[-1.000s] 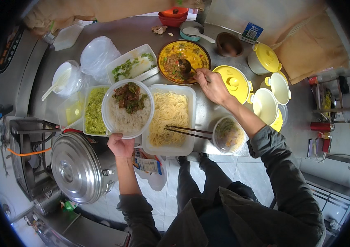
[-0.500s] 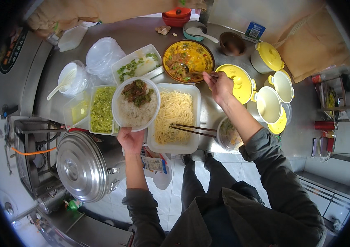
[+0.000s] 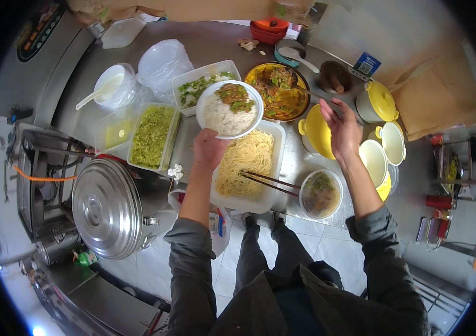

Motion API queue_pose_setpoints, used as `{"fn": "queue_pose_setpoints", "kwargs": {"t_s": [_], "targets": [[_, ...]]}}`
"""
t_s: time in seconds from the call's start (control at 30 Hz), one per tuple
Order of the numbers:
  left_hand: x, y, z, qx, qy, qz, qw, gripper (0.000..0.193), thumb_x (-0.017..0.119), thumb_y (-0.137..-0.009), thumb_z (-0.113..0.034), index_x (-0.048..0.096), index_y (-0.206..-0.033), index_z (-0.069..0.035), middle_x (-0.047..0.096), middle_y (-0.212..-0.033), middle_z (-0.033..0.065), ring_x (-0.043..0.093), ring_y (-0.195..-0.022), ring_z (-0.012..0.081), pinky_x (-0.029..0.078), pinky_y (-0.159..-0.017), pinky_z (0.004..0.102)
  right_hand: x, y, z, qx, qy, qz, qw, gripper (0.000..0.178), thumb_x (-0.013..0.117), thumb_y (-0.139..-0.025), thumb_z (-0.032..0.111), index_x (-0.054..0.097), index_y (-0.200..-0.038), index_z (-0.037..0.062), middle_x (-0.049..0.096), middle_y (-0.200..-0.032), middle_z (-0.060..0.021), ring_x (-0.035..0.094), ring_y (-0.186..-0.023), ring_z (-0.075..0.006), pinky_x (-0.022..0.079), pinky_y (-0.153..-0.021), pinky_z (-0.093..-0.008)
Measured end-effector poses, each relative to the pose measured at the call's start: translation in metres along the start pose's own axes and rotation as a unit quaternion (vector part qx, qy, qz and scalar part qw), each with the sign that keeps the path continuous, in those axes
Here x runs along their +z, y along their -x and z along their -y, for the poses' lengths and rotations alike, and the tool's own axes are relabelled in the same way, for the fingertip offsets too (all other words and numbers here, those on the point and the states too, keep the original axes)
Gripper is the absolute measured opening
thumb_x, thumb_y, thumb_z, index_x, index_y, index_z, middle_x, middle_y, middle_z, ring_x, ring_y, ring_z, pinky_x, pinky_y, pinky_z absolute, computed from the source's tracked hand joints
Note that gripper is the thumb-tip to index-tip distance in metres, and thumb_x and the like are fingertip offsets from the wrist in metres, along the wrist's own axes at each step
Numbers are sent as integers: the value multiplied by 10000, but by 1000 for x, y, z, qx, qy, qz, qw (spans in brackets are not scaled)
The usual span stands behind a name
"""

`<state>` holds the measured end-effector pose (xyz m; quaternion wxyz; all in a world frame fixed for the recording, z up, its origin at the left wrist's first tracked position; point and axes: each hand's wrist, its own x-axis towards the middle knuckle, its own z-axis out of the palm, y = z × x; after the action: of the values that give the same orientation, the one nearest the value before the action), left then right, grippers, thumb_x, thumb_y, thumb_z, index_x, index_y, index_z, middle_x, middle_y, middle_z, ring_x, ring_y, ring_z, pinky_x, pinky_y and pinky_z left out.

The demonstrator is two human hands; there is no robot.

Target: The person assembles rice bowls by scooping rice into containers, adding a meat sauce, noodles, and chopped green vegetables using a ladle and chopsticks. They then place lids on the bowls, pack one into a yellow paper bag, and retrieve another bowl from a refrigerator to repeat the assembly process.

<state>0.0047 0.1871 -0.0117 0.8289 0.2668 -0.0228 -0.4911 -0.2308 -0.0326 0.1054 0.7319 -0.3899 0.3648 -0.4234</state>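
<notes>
While aloft, rice bowl (image 3: 251,126) in left fingers (image 3: 208,134).

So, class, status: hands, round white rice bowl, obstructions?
Left hand gripping bowl. Right hand at dark long-handled ladle, grip unclear. Bowl partly hiding translucent rectangular noodle tub.

Bowl (image 3: 238,135) in left hand (image 3: 210,148), chopsticks (image 3: 274,180) in noodle tub (image 3: 280,154), ladle (image 3: 308,92) in dish (image 3: 276,119) behind, pot (image 3: 104,208) at left
</notes>
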Motion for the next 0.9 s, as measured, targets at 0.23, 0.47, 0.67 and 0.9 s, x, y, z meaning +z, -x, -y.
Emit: {"fn": "queue_pose_setpoints", "kwargs": {"t_s": [0.23, 0.47, 0.67, 0.9], "targets": [[6, -11, 11, -39, 9, 3, 999, 733, 529, -774, -100, 354, -1473, 33, 433, -1501, 183, 375, -1418, 345, 277, -1208, 514, 3, 51, 35, -68, 165, 146, 973, 386, 472, -1066, 225, 569, -1233, -109, 647, -1218, -231, 682, -1090, -310, 552, -964, -352], [6, -5, 10, -40, 18, 19, 999, 758, 526, -735, -111, 376, -1464, 32, 457, -1486, 178, 419, -1393, 338, 308, -1193, 499, -7, 64, 42, -344, 499, 387, 695, 344, 643, -923, 25, 644, -1264, -22, 651, -1289, -201, 660, -1153, -333, 520, -975, -370], [8, 2, 16, -36, 79, 6, 996, 702, 513, -733, -73, 433, -1422, 35, 484, -1466, 172, 423, -1390, 342, 327, -1177, 496, -15, 81, 33, -392, 481, 383, 684, 354, 650, -888, -16, 638, -1240, -56, 614, -1333, -228, 655, -1160, -356, 535, -978, -393], [11, 5, 22, -12, 83, 1, 996, 686, 507, -729, -44, 448, -1407, 39, 502, -1455, 153, 442, -1376, 318, 334, -1176, 485, -22, 96, 23, -369, 476, 441, 665, 439, 677, -806, -77, 634, -1243, -59, 593, -1360, -228, 659, -1150, -351, 568, -940, -392]]}}
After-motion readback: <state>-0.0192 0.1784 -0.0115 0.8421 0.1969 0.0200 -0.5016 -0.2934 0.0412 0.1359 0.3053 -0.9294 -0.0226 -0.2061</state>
